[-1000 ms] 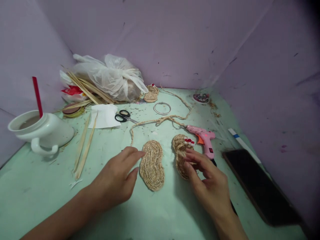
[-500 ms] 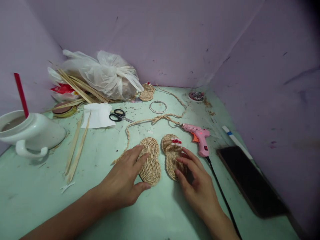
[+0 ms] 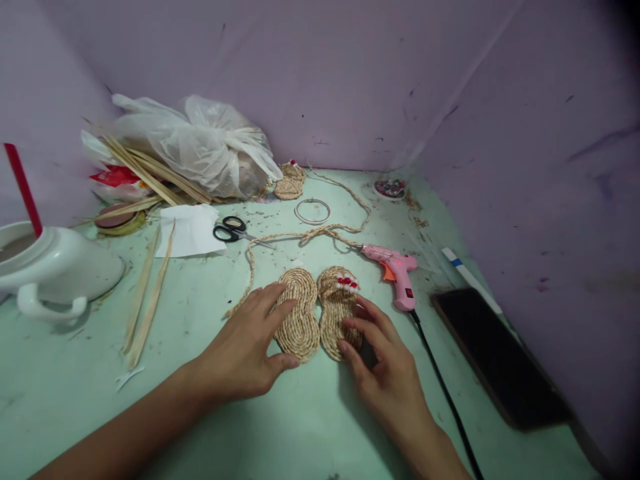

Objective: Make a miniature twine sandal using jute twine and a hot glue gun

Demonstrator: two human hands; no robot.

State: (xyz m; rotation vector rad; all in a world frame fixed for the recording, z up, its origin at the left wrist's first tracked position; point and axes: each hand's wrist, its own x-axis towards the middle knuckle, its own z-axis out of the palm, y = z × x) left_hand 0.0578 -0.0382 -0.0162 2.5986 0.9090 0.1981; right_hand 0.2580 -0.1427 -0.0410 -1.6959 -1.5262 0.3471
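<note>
Two small slipper shapes of coiled, braided straw lie flat side by side, their inner edges almost touching. The plain slipper sole (image 3: 299, 320) is on the left. My left hand (image 3: 247, 343) rests along its outer edge, fingers spread and touching it. The right slipper (image 3: 334, 320) has a strap across its upper part with red and white beads (image 3: 347, 283). My right hand (image 3: 383, 357) is at its right edge, fingers apart and slightly curled, the fingertips over its lower half. Beyond them a braided straw cord (image 3: 320, 231) winds across the table.
A pink glue gun (image 3: 395, 267) with a black cable lies right, near a dark phone (image 3: 500, 360). Black-handled scissors (image 3: 233, 229), white paper (image 3: 190, 230), a metal ring (image 3: 313, 211) and a plastic bag (image 3: 215, 147) are farther back. A white mug (image 3: 65, 267) stands left.
The right slipper has moved left, closing most of the gap to the plain sole. My right hand has moved left with it. The whole view has shifted slightly.
</note>
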